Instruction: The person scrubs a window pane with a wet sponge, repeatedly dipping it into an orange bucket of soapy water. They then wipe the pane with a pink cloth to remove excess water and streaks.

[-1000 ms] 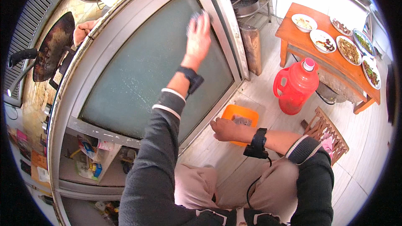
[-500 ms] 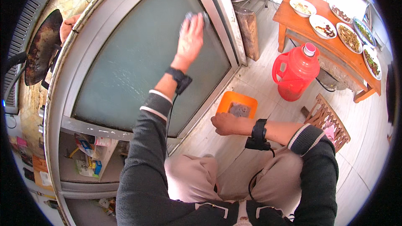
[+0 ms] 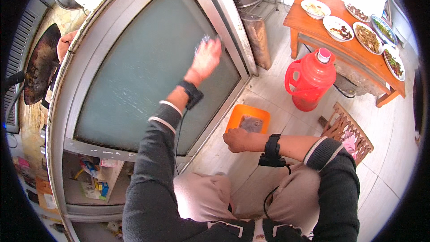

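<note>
My left hand (image 3: 207, 59) is pressed to the upper right part of a frosted glass panel (image 3: 148, 67) in a metal-framed cabinet door. Its fingers close over a silvery scouring pad (image 3: 204, 40), smeared by motion. Wet streaks and whitish suds mark the glass. My right hand (image 3: 239, 140) is a loose fist above the floor, with nothing showing in it. Just beyond that fist sits an orange basin (image 3: 234, 115) with greyish, sudsy water in it. Both wrists wear black straps with cables.
A red thermos flask (image 3: 312, 78) stands on the tiled floor, beside a small folding wooden stool (image 3: 347, 130). Several dishes of food rest on a low wooden table (image 3: 304, 2). An open shelf (image 3: 96, 199) lies under the glass; a blackened wok (image 3: 40, 65) is at far left.
My left hand has slid down the glass with the scouring pad. My right fist stays by the basin. The whole view has shifted slightly.
</note>
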The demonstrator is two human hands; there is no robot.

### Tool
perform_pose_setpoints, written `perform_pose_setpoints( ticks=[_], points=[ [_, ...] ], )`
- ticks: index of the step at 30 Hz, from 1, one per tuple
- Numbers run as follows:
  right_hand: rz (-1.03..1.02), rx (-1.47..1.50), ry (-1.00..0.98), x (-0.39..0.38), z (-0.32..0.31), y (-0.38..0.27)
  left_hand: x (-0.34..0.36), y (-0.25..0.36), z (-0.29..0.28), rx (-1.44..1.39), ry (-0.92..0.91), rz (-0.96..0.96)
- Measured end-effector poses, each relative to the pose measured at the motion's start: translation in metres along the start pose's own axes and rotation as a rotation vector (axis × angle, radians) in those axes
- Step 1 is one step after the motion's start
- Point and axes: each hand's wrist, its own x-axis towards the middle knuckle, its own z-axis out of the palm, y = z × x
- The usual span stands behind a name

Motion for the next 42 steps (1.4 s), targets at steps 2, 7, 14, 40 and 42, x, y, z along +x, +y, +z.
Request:
perform_pose_setpoints(
  ticks=[2, 7, 14, 40, 42],
  points=[
    [-0.011, 0.0, 0.013, 0.002, 0.003, -0.002, 0.028, -0.05, -0.031, 0.098, 0.232, -0.072],
    [-0.013, 0.095, 0.194, 0.003, 0.009, -0.007, 0.079, -0.097, -0.066, 0.128, 0.347, -0.227],
    [0.044, 0.05, 0.117, 0.004, 0.018, 0.003, 0.046, -0.002, 0.017, 0.078, 0.073, -0.058],
    [0.023, 0.044, -0.05, -0.013, 0.035, 0.021, -0.086, 0.17, 0.149, -0.084, -0.26, 0.22],
    [0.062, 0.046, -0.114, -0.01, 0.039, 0.024, -0.051, 0.179, 0.167, -0.065, -0.233, 0.107]
  ],
)
